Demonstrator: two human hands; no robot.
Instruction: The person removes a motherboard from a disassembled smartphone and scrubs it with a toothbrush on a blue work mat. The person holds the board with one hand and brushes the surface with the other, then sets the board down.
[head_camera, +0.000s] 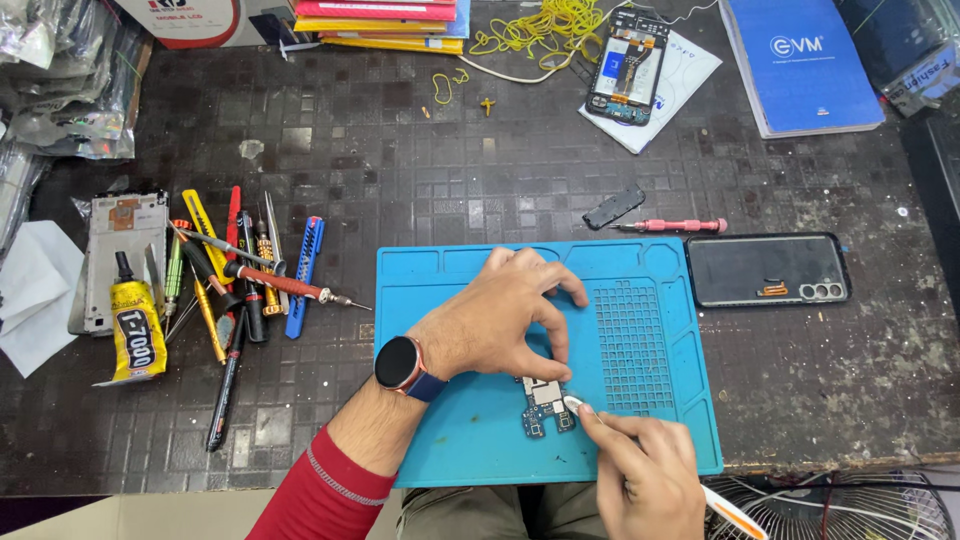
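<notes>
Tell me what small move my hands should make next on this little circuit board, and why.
Probably keep the left hand pressing the circuit board onto the blue mat and stroke the brush in the right hand lightly across it. The brush tip already touches the board's right edge, and the board lies loose.
</notes>
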